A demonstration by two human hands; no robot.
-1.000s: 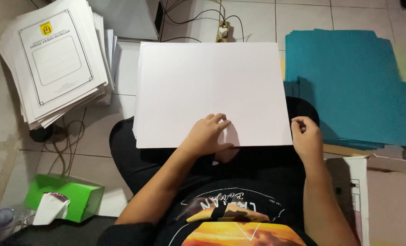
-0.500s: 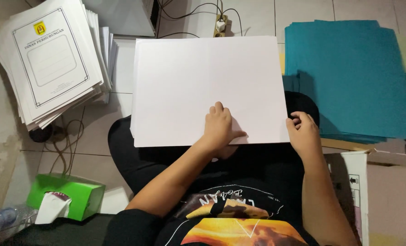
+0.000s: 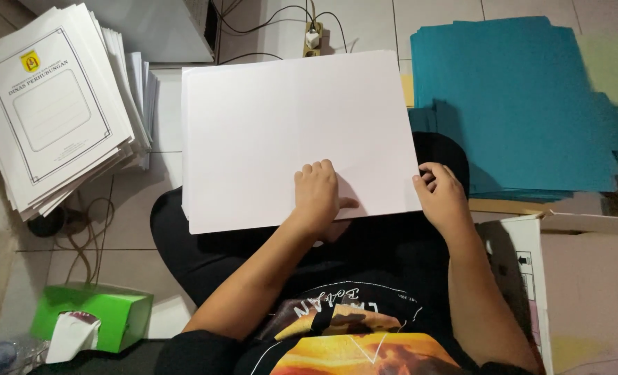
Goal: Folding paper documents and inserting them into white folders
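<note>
A stack of large blank white sheets lies across my lap and the tiled floor. My left hand rests flat on the top sheet near its lower edge, fingers together, pressing down. My right hand grips the stack's lower right corner, fingers curled over the edge. The top sheet shows a faint vertical crease down its middle.
A pile of printed white covers with a black border sits at the left. Teal sheets are stacked at the right. A green tissue box stands at bottom left, a cardboard box at bottom right. Cables and a power plug lie beyond.
My left hand has slid forward onto the sheet and flattened. The right hand has shifted slightly up onto the corner. The camera view has tilted a little.
</note>
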